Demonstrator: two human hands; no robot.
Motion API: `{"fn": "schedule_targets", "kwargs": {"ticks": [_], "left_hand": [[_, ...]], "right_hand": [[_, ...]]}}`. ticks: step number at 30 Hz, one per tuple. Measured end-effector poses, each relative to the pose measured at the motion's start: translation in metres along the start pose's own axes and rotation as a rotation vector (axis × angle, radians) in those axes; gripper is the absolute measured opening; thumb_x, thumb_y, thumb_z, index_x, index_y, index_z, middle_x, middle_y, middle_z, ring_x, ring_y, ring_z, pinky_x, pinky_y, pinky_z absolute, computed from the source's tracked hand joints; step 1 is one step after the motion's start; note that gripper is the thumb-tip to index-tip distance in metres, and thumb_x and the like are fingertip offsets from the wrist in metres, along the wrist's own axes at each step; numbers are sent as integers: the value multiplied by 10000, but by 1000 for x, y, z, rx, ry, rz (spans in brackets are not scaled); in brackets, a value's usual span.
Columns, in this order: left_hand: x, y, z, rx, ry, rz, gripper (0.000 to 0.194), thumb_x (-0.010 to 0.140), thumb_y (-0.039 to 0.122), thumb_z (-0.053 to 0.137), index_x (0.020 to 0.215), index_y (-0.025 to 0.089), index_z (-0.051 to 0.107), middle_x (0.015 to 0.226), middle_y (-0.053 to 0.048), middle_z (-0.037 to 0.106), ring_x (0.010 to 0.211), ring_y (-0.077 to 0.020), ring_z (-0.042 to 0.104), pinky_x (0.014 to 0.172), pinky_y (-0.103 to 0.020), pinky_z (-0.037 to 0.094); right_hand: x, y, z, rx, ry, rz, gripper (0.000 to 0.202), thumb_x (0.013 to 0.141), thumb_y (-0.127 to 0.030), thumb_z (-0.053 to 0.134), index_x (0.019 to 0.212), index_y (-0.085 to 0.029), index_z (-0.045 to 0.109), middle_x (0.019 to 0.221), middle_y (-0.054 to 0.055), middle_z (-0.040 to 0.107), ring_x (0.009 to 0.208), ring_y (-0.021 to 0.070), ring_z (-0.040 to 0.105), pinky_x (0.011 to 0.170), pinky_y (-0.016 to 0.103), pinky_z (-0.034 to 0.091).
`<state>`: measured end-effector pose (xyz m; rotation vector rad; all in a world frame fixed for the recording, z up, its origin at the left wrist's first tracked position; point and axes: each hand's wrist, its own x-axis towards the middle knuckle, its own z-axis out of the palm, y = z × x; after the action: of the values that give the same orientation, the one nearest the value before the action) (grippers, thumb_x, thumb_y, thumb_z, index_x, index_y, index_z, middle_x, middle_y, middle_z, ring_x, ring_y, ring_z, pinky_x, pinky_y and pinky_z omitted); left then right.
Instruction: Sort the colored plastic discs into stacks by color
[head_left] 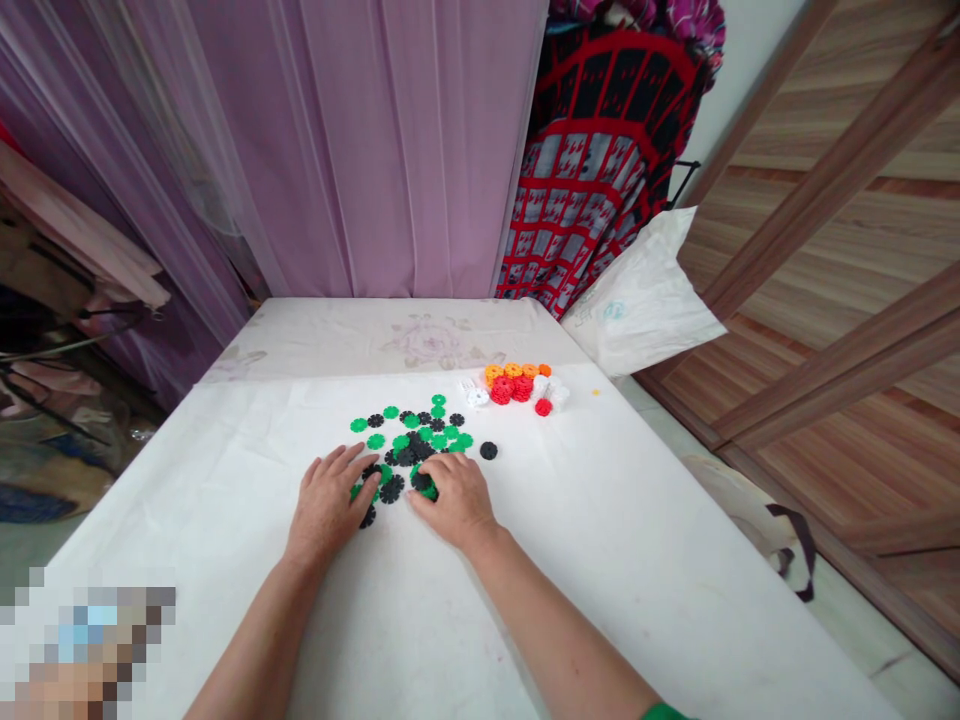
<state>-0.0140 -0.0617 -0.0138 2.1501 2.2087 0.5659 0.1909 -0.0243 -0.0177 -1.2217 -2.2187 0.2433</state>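
Observation:
A loose spread of green notched discs and black notched discs lies on the white-covered table, some overlapping. At its left edge rests my left hand, fingers stretched apart over the discs, its thumb and forefinger by a black one. My right hand curls from the right around a few black and green discs, thumb on the near side; how many it holds is partly hidden. One black disc sits apart, just beyond my right hand.
Farther right are grouped orange discs, red discs and white discs. A white bag stands against the table's right edge. Purple curtains hang behind the table, and wooden doors line the right side.

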Motion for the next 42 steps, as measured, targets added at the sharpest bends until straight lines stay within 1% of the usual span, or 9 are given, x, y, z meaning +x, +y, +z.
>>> {"fn": "schedule_targets", "kwargs": {"ticks": [6,14,20,26,28,31,35,38,42], "left_hand": [[0,1,0,7,1,-1,385,942,419,458,1216,297,699,1399,-65,640,1347,-307,533,1134,-551,378],[0,0,0,5,-3,1,395,943,426,454,1227,294,695,1415,-59,629,1347,-314,532,1138,-561,373],[-1,1,-1,4,-14,-4,403,947,431,447,1239,298,691,1423,-61,622,1358,-312,522,1142,-559,370],[0,0,-1,0,-8,6,414,949,438,439,1241,287,691,1416,-69,627,1351,-317,528,1136,-565,376],[0,-1,0,1,-2,10,413,949,437,437,1234,287,694,1416,-71,627,1347,-319,533,1131,-567,381],[0,-2,0,7,2,14,407,948,441,438,1228,298,697,1408,-65,633,1339,-315,541,1123,-563,391],[0,-2,1,21,12,20,397,950,436,437,1214,306,704,1406,-53,636,1337,-302,543,1127,-545,393],[0,-3,2,22,12,21,399,951,436,438,1217,300,703,1406,-53,635,1337,-307,542,1126,-556,390],[0,-4,3,21,17,28,390,948,430,450,1219,304,701,1406,-50,636,1335,-301,545,1123,-551,395]], "right_hand": [[1,2,2,-20,3,2,117,785,-304,750,884,-256,708,926,20,737,920,218,616,808,343,452],[-1,1,3,-1,4,7,159,791,-295,742,945,-264,717,959,23,749,930,225,619,816,350,455],[1,2,2,36,-14,37,214,793,-243,717,1006,-259,706,989,15,752,965,229,630,845,357,463],[-2,0,1,97,79,49,305,767,-187,675,1066,-250,683,1028,24,748,975,231,635,872,365,474],[-4,6,0,121,132,56,339,752,-182,672,1085,-244,671,1010,28,745,965,230,640,878,364,480],[-8,30,-8,140,240,100,379,750,-194,659,1126,-233,642,1004,39,743,952,223,648,899,365,488],[-10,72,-24,109,405,292,423,762,-241,634,1183,-219,597,1011,49,749,939,227,656,893,383,500],[-11,91,-30,121,407,384,486,737,-261,644,1216,-224,572,997,34,753,920,223,657,878,380,505],[-11,91,-29,144,333,407,513,724,-262,646,1231,-234,567,988,20,757,929,222,659,882,381,498]]}}
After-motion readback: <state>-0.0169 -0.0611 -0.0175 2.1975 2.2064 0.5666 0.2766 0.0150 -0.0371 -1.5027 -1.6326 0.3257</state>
